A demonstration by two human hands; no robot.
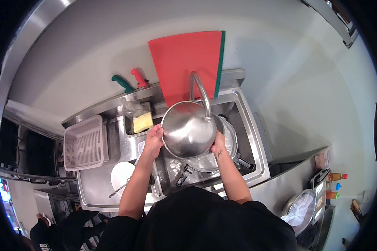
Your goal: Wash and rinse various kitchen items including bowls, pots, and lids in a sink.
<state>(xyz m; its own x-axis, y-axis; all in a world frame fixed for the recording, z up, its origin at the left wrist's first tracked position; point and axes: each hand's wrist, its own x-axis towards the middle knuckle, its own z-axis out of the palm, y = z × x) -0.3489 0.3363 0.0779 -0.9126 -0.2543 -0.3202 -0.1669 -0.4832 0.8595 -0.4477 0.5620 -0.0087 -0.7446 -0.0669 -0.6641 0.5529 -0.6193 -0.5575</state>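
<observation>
A stainless steel bowl [188,131] is tilted under the curved faucet [202,91], its rounded outside towards me. My left hand [154,139] grips its left rim. On its right side my right hand [219,142] holds the edge, some fingers hidden behind the metal. Below the bowl, a large metal pot [234,141] with black handles sits in the sink basin [238,111], with a wet, shiny surface inside. Whether water runs from the faucet cannot be told. White foam lies on the basin floor left of the pot.
Grey plastic baskets [84,142], a white plate [122,175] and a yellow sponge [143,122] in a metal container stand at left. Red and green cutting boards [188,59] lean on the wall beside two knife handles [122,83]. Another person [47,230] is at lower left.
</observation>
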